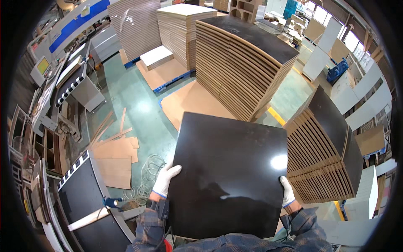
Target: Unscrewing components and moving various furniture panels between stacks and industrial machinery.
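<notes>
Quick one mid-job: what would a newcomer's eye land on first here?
First, the glossy black panel front and centre, held at its side edges by the white-gloved left grip and right grip. Next, the tall stack of dark-topped boards just beyond it, and another dark-topped stack to the right.

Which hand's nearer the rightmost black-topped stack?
Right. The right hand, gripping the right edge of the black panel, is just left of the stack in the picture; the left hand is on the panel's opposite edge, with the panel between it and the stack.
</notes>
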A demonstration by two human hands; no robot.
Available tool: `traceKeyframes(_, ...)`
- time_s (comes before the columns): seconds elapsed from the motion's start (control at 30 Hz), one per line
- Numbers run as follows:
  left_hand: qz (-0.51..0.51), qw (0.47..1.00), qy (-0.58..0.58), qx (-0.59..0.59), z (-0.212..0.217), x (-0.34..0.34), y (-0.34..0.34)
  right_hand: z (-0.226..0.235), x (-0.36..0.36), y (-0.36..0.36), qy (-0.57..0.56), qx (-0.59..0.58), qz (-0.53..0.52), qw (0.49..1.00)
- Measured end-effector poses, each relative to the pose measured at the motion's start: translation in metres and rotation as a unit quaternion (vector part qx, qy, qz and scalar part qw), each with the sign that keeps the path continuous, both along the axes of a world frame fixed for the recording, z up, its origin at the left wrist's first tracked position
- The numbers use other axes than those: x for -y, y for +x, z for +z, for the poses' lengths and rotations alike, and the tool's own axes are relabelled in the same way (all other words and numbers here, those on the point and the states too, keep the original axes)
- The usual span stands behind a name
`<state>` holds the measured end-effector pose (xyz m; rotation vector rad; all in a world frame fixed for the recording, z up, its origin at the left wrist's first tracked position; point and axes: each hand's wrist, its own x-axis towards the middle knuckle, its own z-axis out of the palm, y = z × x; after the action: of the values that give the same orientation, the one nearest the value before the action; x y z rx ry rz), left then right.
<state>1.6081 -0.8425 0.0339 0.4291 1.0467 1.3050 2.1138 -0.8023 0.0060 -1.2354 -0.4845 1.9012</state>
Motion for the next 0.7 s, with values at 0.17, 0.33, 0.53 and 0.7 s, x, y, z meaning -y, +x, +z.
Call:
traceKeyframes(0.17,-0.129,0.991,-0.016,0.038,-0.002,-0.122,-0.032,0.001,-0.029,-0.033,-0.015,-0.036,-0.102,0.994)
traceKeyframes(0.33,-0.175,0.984,0.006,-0.036,-0.009,-0.252,-0.055,-0.025,-0.096,-0.066,0.027,-0.033,-0.131,0.990)
traceKeyframes(0.53,-0.199,0.976,-0.025,-0.089,-0.018,-0.362,-0.098,-0.079,-0.192,-0.104,0.003,-0.031,-0.170,0.985)
traceKeyframes(0.7,-0.222,0.969,-0.052,-0.099,-0.023,-0.434,-0.149,-0.090,-0.248,-0.163,-0.033,-0.017,-0.192,0.981)
